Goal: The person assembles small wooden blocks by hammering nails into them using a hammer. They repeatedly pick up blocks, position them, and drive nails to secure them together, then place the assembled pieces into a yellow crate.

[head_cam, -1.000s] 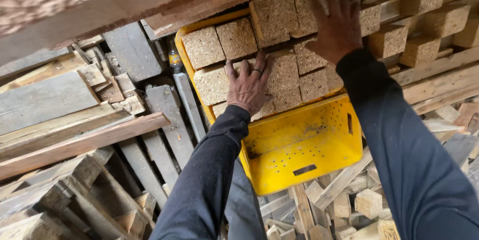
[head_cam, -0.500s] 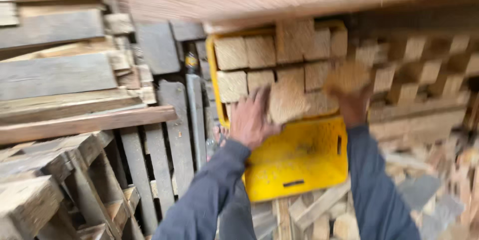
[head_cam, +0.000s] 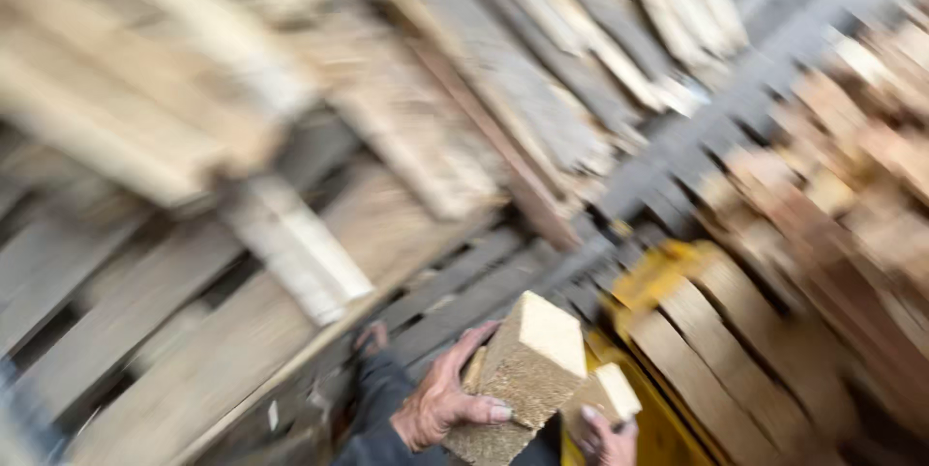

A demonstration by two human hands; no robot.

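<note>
Pressed-chip wood fills the one view, from the head camera, and the whole picture is smeared by motion blur.

At the bottom centre of the frame, the left hand (head_cam: 443, 408) is gripping a large wood block (head_cam: 527, 364), a chunky pale cube of compressed chips with a smooth cream top face. Its fingers are wrapping around the block's left side and its thumb is lying across the front face, so the grip is closed on the block. A dark sleeve is showing just below the wrist.

Just to the right, at the bottom edge, the right hand (head_cam: 605, 442) is holding a smaller wood block (head_cam: 605, 395) of the same kind, with its grip closed around the lower part. The two blocks are sitting close beside each other; I cannot tell whether they are touching.

In the lower right of the frame, a yellow crate (head_cam: 646, 282) is carrying rows of similar blocks. Farther right, more stacked blocks (head_cam: 852, 166) are blurring together.

Across the upper left and centre, a pile of weathered planks (head_cam: 290, 156) is lying at slanted angles, grey and tan.
</note>
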